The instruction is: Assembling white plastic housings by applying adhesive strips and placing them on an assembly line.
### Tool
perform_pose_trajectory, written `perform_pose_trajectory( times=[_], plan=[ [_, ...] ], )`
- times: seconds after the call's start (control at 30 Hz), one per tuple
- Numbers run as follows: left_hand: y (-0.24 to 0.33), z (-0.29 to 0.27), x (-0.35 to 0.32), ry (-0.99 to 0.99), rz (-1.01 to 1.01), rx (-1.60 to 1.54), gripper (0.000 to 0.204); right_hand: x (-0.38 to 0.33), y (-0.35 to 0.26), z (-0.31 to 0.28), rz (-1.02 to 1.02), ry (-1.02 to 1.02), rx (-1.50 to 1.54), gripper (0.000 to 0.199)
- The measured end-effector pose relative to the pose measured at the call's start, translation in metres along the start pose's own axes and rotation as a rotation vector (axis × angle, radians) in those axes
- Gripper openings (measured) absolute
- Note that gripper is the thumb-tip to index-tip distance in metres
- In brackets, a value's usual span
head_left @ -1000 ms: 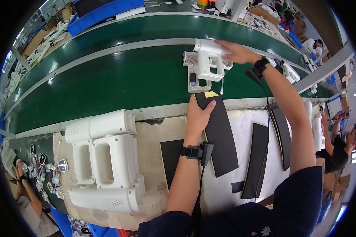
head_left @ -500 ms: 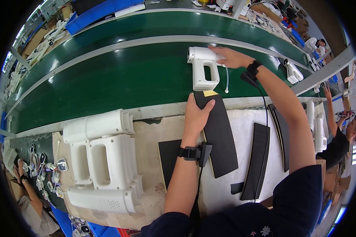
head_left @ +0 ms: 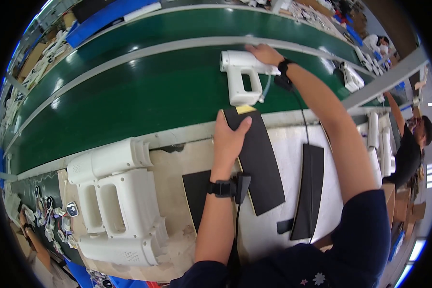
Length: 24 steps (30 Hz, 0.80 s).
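Presently, landmark: the black panel [head_left: 261, 168], a long flat piece with a yellow patch [head_left: 245, 109] at its far end.
My left grip [head_left: 229, 138]: holding the black panel near that far end, thumb laid over its dark face.
My right grip [head_left: 265, 54]: beyond the black panel's far end, draped over the top of the white casing's barrel at its right; the fingers are blurred, so I cannot tell how tightly they close.
White casing [head_left: 236, 84]: just beyond the black panel's far end, on the green belt [head_left: 129, 101]; barrel away from me, looped handle toward me.
Thin tube [head_left: 267, 86]: hanging beside the casing's handle, beyond the black panel.
Dark sheet [head_left: 195, 192]: left of the black panel, partly hidden by my left forearm.
Curved strip [head_left: 306, 192]: right of the black panel and apart from it, a cable crossing its face.
Small scrap [head_left: 285, 226]: beyond the black panel's near end, beside the strip's lower left edge.
White shells [head_left: 139, 192]: well left of the black panel, grouped on the brown part of my desk [head_left: 173, 192].
Small wired parts [head_left: 72, 209]: farthest left of the black panel, past the shells.
Co-worker [head_left: 406, 158]: well right of the black panel, in a dark top.
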<state>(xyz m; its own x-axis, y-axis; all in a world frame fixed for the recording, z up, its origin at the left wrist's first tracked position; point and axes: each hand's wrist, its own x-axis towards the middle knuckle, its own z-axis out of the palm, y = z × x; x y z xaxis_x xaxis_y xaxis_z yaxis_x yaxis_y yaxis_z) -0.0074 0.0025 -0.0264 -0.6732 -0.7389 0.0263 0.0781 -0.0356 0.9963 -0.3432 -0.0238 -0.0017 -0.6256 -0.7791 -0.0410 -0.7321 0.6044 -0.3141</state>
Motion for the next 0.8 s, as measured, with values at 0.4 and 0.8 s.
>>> perform_pose_trajectory(
  times=[0.4, 0.8],
  plan=[
    [0.017, -0.006, -0.002, -0.129, -0.183, -0.264, 0.044, 0.002, 0.025, 0.017, -0.062, 0.063, -0.141, 0.059],
    [0.003, 0.016, -0.017, -0.373, -0.08, 0.118, 0.079, -0.094, 0.009, -0.047, -0.062, -0.507, 0.277, 0.078]
  ],
)
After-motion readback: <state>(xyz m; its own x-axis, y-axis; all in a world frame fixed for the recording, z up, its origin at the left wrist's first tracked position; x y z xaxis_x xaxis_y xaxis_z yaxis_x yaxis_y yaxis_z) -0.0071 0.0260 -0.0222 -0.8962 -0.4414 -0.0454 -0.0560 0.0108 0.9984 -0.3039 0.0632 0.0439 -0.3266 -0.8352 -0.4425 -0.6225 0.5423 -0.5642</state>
